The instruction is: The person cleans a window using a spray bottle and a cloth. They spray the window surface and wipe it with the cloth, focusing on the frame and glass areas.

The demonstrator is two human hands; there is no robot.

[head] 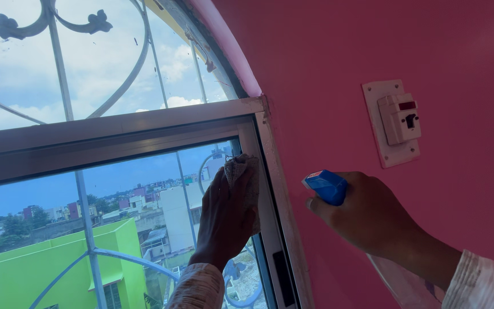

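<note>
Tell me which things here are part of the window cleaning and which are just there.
In use:
left hand
cloth pressed on the window pane
right hand
blue-capped spray bottle

Just there:
wall switch box
pink wall
metal grille outside

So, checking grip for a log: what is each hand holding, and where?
Left hand presses a bunched cloth against the glass; right hand grips a spray bottle below its blue head.

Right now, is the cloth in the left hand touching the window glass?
Touching. The head view shows the left hand pressing the cloth flat against the glass near the frame corner, with no gap visible.
</note>
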